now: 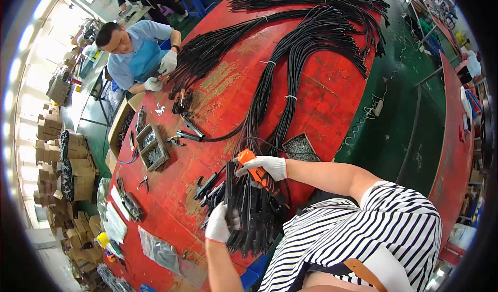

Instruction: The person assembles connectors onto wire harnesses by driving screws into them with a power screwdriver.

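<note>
My right hand (270, 166), in a white glove, is closed round an orange and black handheld power tool (250, 162). Its orange end points up and left, close beside a long narrow black strip (230, 180). My left hand (219, 223), gloved too, is at the lower end of that strip. Its fingers are smeared by motion, so their grip is unclear. Between and below my hands lies a thick bunch of black cable ends (254, 214) with dark fittings. Long black cables (264, 89) run from it up the table.
A divided tray (165, 156) of small metal parts stands left of the cables; another tray (311, 157) sits near my right forearm. Pliers (143, 184) and a plastic bag (158, 250) lie on the red table (176, 204). A co-worker (136, 50) handles cables at the far left.
</note>
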A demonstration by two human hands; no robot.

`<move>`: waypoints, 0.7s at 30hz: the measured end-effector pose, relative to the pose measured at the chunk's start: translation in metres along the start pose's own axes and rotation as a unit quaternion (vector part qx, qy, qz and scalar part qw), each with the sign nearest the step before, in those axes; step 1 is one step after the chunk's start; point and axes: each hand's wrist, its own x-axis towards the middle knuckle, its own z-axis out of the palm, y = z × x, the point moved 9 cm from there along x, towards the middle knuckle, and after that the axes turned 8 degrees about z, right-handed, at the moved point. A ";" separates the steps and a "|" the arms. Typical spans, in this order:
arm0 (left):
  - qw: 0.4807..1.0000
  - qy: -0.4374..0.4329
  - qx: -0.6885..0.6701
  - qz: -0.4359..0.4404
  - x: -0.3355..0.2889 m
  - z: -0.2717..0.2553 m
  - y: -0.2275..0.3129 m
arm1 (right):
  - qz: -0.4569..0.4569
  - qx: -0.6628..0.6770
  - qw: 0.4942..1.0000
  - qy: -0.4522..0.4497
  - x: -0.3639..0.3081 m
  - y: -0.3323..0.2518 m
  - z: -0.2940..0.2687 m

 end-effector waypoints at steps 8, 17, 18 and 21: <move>0.971 -0.068 -0.228 -0.011 -0.023 0.081 -0.062 | -0.042 -0.014 0.995 -0.089 -0.033 -0.003 0.037; 0.945 -0.165 -0.279 0.040 -0.046 0.111 -0.081 | -0.066 -0.077 0.991 0.089 -0.040 -0.026 -0.006; 0.987 -0.046 -0.144 0.048 -0.048 0.097 -0.072 | -0.038 -0.006 0.985 0.167 -0.054 -0.028 0.005; 0.901 0.100 0.322 0.274 -0.050 0.084 -0.028 | -0.050 -0.070 0.981 0.171 -0.050 -0.043 -0.005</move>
